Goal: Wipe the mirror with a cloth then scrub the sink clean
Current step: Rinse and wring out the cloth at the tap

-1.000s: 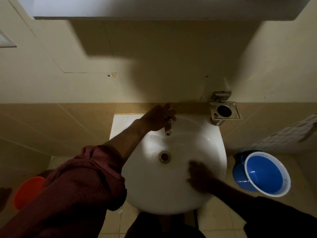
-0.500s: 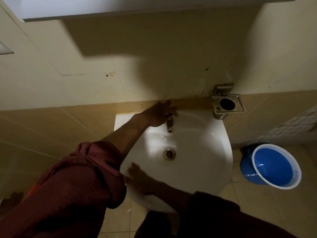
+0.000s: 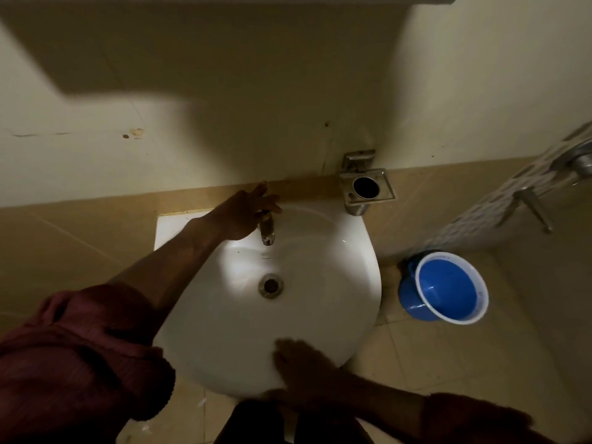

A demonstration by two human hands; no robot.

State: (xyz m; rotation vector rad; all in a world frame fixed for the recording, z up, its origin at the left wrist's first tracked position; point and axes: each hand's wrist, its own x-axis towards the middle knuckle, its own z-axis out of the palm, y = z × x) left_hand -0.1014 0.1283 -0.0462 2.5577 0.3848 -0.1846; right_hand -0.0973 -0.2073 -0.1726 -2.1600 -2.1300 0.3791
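A white round sink (image 3: 339, 283) fills the middle of the view, with a metal drain (image 3: 271, 285) in its bowl and a chrome tap (image 3: 267, 230) at its back. My left hand (image 3: 238, 216) rests on top of the tap, fingers curled over its head. My right hand (image 3: 302, 363) lies flat on the sink's near rim, blurred by motion, fingers spread. No cloth shows in either hand. The mirror is out of view apart from a pale edge at the top.
A steel holder (image 3: 366, 188) with a round hole is fixed to the wall at the sink's back right. A blue bucket (image 3: 448, 288) stands on the tiled floor to the right. Metal fittings (image 3: 541, 206) stick out from the right wall.
My right hand has swept along the sink's near rim, from right to left and back toward the middle. My left hand has stayed on the tap. The view has shifted left.
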